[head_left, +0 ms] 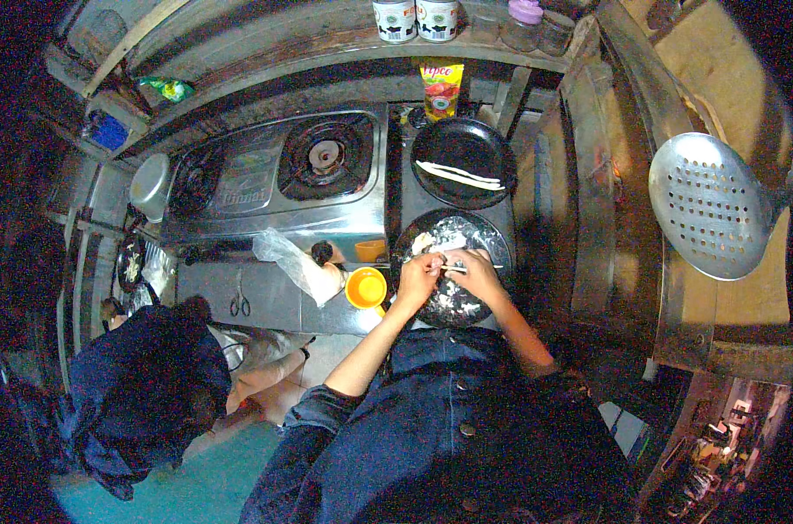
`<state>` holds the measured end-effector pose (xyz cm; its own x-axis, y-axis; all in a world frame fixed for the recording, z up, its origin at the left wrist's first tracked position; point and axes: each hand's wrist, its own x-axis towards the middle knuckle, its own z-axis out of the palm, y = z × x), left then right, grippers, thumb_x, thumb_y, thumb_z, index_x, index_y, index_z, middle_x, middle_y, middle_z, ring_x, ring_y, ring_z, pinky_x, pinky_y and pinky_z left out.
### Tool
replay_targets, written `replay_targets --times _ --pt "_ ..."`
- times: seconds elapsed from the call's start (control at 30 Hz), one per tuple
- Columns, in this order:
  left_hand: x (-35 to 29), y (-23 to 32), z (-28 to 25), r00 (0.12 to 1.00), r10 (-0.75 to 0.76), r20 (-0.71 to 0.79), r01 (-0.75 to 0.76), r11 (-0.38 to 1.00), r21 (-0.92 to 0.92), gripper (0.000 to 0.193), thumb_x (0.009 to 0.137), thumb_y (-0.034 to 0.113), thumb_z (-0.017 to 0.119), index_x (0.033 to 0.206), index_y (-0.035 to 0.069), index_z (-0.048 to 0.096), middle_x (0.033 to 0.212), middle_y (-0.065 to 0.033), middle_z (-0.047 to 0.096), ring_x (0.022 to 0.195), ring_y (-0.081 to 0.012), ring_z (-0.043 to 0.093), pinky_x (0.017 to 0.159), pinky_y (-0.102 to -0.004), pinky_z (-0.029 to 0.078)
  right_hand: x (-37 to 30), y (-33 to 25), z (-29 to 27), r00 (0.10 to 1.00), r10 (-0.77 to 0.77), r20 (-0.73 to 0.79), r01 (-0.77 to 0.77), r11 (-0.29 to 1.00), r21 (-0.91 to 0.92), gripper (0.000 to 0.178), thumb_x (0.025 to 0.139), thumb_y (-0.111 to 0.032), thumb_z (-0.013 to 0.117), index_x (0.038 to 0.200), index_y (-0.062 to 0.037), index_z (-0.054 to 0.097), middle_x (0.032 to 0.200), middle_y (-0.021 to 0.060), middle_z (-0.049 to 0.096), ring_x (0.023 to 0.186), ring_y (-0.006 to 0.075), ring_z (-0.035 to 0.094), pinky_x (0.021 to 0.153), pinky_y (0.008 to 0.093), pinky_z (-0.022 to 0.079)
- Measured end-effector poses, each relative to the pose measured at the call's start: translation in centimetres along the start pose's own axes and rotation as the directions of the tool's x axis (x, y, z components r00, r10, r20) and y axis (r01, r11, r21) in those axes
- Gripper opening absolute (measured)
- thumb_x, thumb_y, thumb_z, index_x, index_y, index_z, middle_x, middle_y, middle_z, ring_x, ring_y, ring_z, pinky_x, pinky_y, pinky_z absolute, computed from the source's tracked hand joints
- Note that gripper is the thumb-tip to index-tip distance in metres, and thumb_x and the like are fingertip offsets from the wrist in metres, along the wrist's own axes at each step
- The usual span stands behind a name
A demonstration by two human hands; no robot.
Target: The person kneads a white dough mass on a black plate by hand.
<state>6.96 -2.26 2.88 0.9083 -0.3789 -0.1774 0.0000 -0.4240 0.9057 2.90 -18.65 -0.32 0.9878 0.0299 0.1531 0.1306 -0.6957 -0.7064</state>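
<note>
Over a round black tray (453, 307) dusted with white flour, my left hand (419, 279) and my right hand (478, 278) are close together. A thin, pale, stick-like piece (454, 268) runs between their pinched fingertips, and its far end sticks out past my right hand. Whether it is a skewer or a strip of dough is too small to tell. A lump of pale dough (423, 242) lies on the tray beyond my left hand. Behind the tray, two long white dough strips (460, 175) rest side by side on a black plate (463, 137).
An orange mug (366, 288) and a clear plastic bag (296, 266) of white powder are left of the tray. A gas stove (274, 170) stands beyond them. Scissors (240, 302) lie farther left, near a person in dark clothing (143, 384). A perforated skimmer (709, 207) hangs at right.
</note>
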Motion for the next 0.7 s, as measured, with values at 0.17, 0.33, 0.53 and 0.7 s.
replay_targets --times 0.17,0.33,0.53,0.7 --pt "1.2 0.6 -1.4 0.964 0.260 -0.058 -0.258 0.965 0.048 0.015 0.079 0.001 0.058 0.092 0.005 0.065 0.081 -0.0137 0.065 0.074 -0.0226 0.064 0.067 -0.0315 0.049 -0.8 0.6 -0.9 0.997 -0.027 -0.070 0.027 1.000 0.001 0.017 0.075 -0.023 0.068 0.083 -0.0081 0.066 0.084 0.0066 0.063 0.082 0.0261 0.057 0.080 0.0373 0.038" --pt "2.5 2.1 -4.0 0.999 0.010 0.048 0.008 0.933 -0.359 0.012 0.078 0.000 0.058 0.087 0.000 0.065 0.084 -0.0055 0.067 0.073 -0.0116 0.061 0.068 -0.0246 0.048 -0.9 1.3 -1.1 0.989 0.142 -0.045 -0.112 0.909 0.402 0.015 0.078 -0.011 0.067 0.088 -0.0008 0.067 0.083 0.0088 0.065 0.077 0.0202 0.061 0.071 0.0305 0.046" --pt "3.4 2.2 -5.6 0.994 -0.061 0.088 0.099 0.839 -0.535 0.014 0.078 0.002 0.065 0.090 0.005 0.060 0.082 -0.0028 0.063 0.072 -0.0101 0.059 0.065 -0.0239 0.049 0.2 0.3 -2.8 0.967 0.245 0.066 -0.231 0.742 0.629 0.017 0.083 -0.005 0.062 0.097 0.0051 0.064 0.092 0.0077 0.066 0.080 0.0109 0.061 0.074 0.0229 0.047" --pt "4.4 2.7 -5.4 0.999 -0.029 -0.018 0.016 0.859 -0.512 0.018 0.079 0.001 0.065 0.094 0.005 0.058 0.088 -0.0016 0.060 0.078 -0.0099 0.057 0.068 -0.0231 0.048 1.5 0.4 -3.6 0.955 0.277 0.105 -0.258 0.608 0.751 0.021 0.085 -0.006 0.059 0.102 0.0057 0.060 0.086 0.0076 0.065 0.076 0.0123 0.059 0.070 0.0234 0.047"
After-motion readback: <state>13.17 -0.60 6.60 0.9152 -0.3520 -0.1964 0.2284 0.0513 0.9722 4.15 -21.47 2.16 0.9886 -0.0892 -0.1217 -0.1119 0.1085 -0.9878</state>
